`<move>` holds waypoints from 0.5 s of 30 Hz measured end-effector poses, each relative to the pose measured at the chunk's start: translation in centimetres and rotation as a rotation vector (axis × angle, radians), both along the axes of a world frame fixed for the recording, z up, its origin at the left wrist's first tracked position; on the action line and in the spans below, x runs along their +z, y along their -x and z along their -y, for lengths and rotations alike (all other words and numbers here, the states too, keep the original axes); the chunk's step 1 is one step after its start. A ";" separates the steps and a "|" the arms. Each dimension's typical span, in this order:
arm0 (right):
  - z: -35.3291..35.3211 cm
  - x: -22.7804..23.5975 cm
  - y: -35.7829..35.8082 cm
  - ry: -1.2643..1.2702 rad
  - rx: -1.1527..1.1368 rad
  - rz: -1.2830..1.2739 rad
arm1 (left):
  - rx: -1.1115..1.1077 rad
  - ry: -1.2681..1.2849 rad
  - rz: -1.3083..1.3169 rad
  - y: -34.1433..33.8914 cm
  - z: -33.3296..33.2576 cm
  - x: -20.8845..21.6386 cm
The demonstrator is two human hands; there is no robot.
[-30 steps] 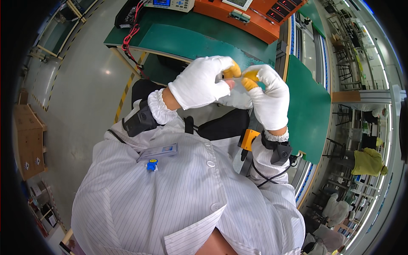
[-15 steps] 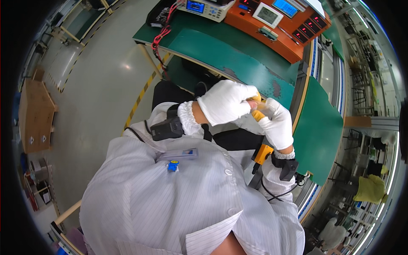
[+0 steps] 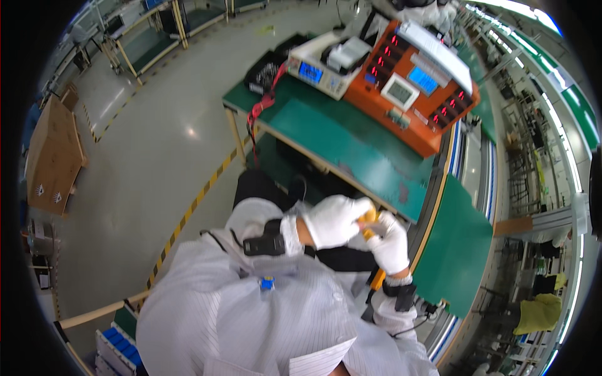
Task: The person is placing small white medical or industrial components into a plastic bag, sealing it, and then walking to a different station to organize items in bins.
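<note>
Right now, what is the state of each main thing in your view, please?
Left hand: gloved, curled; unclear whether it holds anything.
Right hand: gloved, curled; unclear whether it holds anything.
Green table: worn near its front edge.
Red cables: bunched, hanging over the table's edge.
Orange machine: on, displays lit.
White meter: on, screen lit.

Gloves (image 3: 334,222), white with yellow fingertips (image 3: 370,215); coat (image 3: 251,319), white — finely pinstriped; tabletop (image 3: 338,138), green; instrument cabinet (image 3: 369,95), orange — red digits (image 3: 380,61); floor tape (image 3: 199,200), yellow-and-black striped.

Head cam: head-worn, pointed down, kinda forward
Striped coat (image 3: 251,326): caught super close
Gloved hands (image 3: 332,220): seen just beyond
Green bench (image 3: 332,135): viewed from farther off
</note>
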State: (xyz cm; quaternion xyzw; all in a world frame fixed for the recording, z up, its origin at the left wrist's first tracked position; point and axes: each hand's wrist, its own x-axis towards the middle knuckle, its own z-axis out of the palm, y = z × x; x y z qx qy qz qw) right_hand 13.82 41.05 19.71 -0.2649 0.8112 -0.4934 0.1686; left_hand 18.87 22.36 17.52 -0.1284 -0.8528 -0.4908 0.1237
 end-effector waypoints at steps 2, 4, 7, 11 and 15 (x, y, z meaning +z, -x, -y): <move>-0.6 -1.2 0.3 -0.039 0.015 -0.021 | 0.001 -0.071 0.009 -0.2 -0.1 -0.5; -0.8 -1.5 0.0 -0.040 0.013 -0.090 | 0.002 -0.139 0.015 -0.5 0.2 -0.8; -0.6 -1.0 0.1 0.055 -0.037 -0.220 | 0.030 0.102 -0.049 -0.8 3.2 -0.4; -0.4 0.2 0.1 0.108 -0.081 -0.326 | 0.098 0.272 -0.069 -1.5 6.8 -1.7; -0.7 -0.7 0.2 -0.178 -0.038 -0.575 | 0.084 0.216 -0.107 -1.6 7.2 -1.7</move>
